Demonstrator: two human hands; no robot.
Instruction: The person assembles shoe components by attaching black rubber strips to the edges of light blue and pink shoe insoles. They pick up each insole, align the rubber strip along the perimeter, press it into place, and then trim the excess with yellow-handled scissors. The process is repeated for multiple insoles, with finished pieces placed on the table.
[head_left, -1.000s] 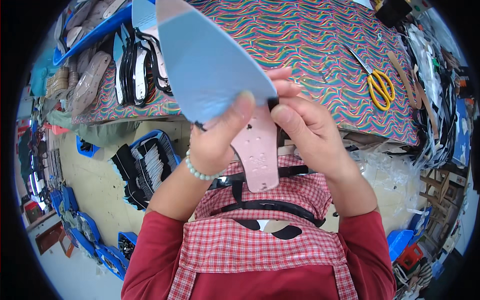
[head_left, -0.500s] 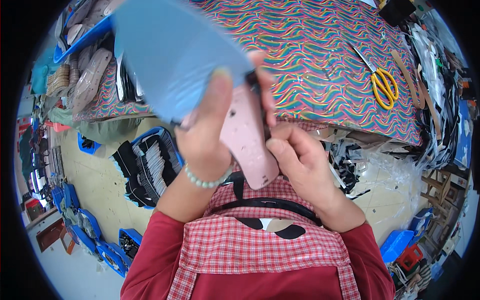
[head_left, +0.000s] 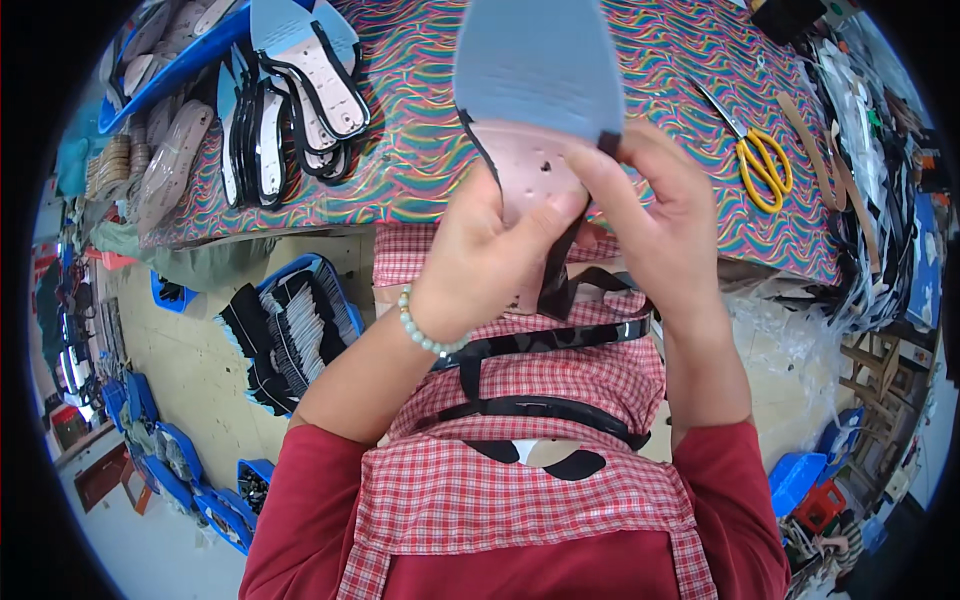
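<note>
In front of me, over the near edge of the table, is a shoe insole [head_left: 540, 60] with a light blue toe part and a pink heel part, its toe pointing away. My left hand [head_left: 490, 245] is closed around the pink part, thumb on top. My right hand [head_left: 655, 205] pinches the insole's right edge where a black strip [head_left: 560, 275] runs along it; the strip's lower portion hangs beside the heel. The heel end is partly hidden by my left hand. Similar insoles [head_left: 335, 80] with black edging lie stacked at the table's left.
Yellow-handled scissors [head_left: 765, 170] and tan strips [head_left: 810, 140] lie on the patterned tablecloth [head_left: 690, 90] to the right. Black and white strips [head_left: 860, 130] heap at the far right. A blue bin [head_left: 345, 295] of black pieces stands on the floor, left. A black band [head_left: 560, 340] crosses my lap.
The insole has swung from the left to the middle and now points straight ahead, uncovering the stack. My right hand has moved up and right along its edge; my left hand has shifted right.
</note>
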